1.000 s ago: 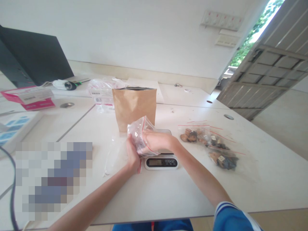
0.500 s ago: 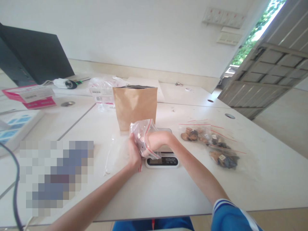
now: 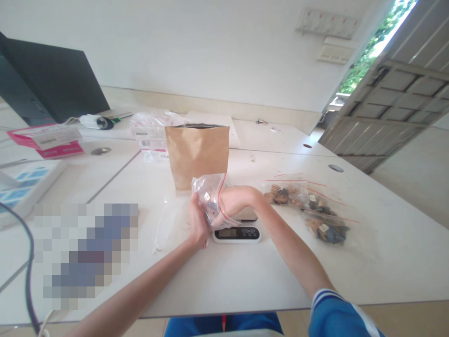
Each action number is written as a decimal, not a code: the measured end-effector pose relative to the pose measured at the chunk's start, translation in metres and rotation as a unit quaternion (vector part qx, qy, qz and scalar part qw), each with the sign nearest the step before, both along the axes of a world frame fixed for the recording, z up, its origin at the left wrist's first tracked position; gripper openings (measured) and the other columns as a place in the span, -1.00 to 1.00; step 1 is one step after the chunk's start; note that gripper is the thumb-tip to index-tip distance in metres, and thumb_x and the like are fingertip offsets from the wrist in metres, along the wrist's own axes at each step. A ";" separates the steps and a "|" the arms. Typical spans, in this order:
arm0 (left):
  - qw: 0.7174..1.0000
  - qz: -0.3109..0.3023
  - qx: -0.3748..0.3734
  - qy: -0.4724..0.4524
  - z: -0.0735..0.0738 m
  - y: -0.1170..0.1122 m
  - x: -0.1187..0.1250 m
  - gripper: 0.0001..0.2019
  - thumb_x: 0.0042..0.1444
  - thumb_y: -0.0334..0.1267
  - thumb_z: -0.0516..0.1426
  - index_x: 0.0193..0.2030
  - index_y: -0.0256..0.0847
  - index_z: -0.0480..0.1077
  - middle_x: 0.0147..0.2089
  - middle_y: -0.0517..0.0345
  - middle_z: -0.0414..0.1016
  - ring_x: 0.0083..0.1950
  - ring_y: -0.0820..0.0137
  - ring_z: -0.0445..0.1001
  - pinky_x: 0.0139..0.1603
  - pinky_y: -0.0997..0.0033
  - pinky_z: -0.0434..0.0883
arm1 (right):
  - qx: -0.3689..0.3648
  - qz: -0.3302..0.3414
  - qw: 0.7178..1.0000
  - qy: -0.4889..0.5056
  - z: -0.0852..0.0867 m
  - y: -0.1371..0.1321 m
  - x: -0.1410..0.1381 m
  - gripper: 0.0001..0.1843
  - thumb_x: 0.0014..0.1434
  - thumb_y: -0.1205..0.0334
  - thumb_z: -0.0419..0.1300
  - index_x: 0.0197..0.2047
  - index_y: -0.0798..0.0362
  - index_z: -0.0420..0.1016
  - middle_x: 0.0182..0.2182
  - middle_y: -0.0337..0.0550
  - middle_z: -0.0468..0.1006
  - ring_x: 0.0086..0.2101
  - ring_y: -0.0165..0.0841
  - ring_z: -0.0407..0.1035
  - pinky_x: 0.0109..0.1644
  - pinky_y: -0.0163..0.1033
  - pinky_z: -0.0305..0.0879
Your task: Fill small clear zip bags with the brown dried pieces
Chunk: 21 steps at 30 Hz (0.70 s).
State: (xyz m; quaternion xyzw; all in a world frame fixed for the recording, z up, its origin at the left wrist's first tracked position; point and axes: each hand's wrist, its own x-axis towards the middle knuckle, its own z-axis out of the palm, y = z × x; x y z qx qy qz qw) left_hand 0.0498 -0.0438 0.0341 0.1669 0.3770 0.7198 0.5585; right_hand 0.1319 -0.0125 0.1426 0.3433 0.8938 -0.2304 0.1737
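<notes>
Now both hands clamped on one zip bag [image 3: 209, 196]; one scale [image 3: 237, 229] beneath; one paper bag [image 3: 197, 154] behind.

paper bag [image 3: 197, 154] behind scale [image 3: 237, 230], packets [image 3: 308, 208] right.

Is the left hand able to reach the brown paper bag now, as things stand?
Probably not at once. The left hand grips the clear zip bag, and the right hand is inside it. The brown paper bag stands upright just behind, with nothing between; the hand must first let go.
</notes>
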 end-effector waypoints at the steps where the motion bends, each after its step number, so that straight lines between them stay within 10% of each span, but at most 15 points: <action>1: 1.000 0.004 0.006 0.014 0.000 0.000 0.000 -0.68 0.14 -0.05 0.03 -0.31 -0.26 0.45 -0.36 0.13 0.55 -0.26 0.30 0.54 -0.16 0.36 0.44 | -0.013 0.010 1.000 0.021 0.001 0.003 0.004 -0.82 -0.03 0.23 0.28 -0.47 0.12 0.37 -0.53 -0.29 0.40 -0.47 -0.47 0.27 -0.43 -0.37 0.18; 8: 0.994 0.031 0.041 0.098 0.005 0.004 -0.008 -0.67 0.18 -0.04 0.00 -0.24 -0.25 0.44 -0.35 0.13 0.50 -0.35 0.37 0.49 -0.35 0.45 0.42 | -0.128 -0.015 0.934 0.334 0.019 0.014 0.044 -0.68 0.03 0.29 0.26 -0.11 0.09 0.34 -0.28 -0.21 0.46 -0.29 -0.44 0.36 -0.22 -0.35 0.32; 15: 0.944 -0.022 -0.025 0.328 0.037 -0.009 -0.056 -0.70 0.12 0.00 0.04 -0.16 -0.16 0.33 -0.38 0.27 0.33 -0.59 0.54 0.30 -0.69 0.58 0.23 | 0.098 -0.103 0.757 0.638 0.038 0.067 0.048 -0.61 0.12 0.12 0.25 -0.03 -0.02 0.24 -0.17 -0.19 0.41 -0.22 -0.43 0.35 -0.16 -0.28 0.39; 18: 0.883 -0.042 -0.067 0.462 0.046 -0.017 -0.083 -0.52 0.18 0.00 -0.05 0.19 -0.11 0.14 -0.09 0.07 0.43 -0.60 0.51 0.37 -0.73 0.53 0.19 | 0.231 -0.118 0.729 0.633 0.050 0.102 0.027 -0.65 0.19 0.08 0.17 0.00 -0.07 0.19 -0.13 -0.20 0.37 -0.16 -0.42 0.35 -0.10 -0.27 0.38; 21: 0.737 -0.026 -0.111 0.667 0.047 -0.025 -0.100 -0.48 0.26 -0.14 -0.15 0.35 -0.12 -0.09 -0.08 -0.07 0.48 -0.53 0.38 0.46 -0.59 0.44 0.30 | 0.306 -0.115 0.736 0.593 0.057 0.120 0.006 -0.68 0.20 0.18 0.15 0.00 -0.06 0.18 -0.13 -0.20 0.38 -0.15 -0.41 0.34 -0.07 -0.25 0.35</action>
